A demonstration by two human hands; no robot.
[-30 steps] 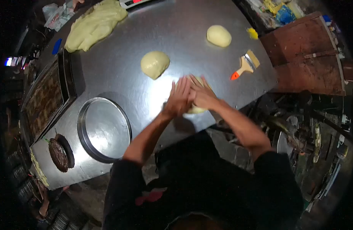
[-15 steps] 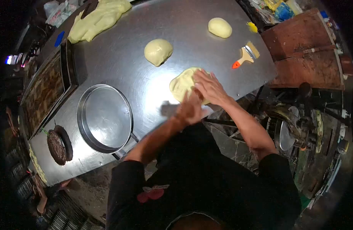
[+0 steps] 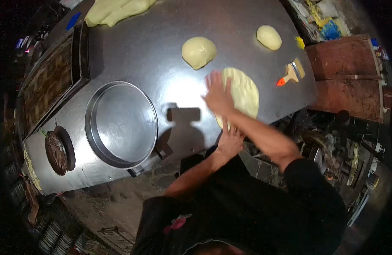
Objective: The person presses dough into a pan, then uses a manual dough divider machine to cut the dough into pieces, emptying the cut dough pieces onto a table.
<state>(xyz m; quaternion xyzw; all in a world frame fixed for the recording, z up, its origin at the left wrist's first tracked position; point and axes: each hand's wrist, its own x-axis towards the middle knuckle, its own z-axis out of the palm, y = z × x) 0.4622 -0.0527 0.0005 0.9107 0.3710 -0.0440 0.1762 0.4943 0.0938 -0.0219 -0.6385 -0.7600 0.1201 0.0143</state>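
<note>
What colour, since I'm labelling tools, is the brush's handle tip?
Handle tip: orange-red, clearest in head view.

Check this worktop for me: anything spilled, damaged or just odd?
A ragged yellowish crust runs along the left edge of the metal table, out of place on bare metal, possibly dried dough. Near it, a round dark item looks rough and caked. The flattened dough shows no obvious tear.

Dough round (image 3: 245, 94): pale yellow | brush handle (image 3: 292, 75): tan, orange-red tip (bright) | shirt (image 3: 264, 204): black, pink patch

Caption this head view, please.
Left hand and right hand on flattened dough; brush and round pan on the metal table.
</note>
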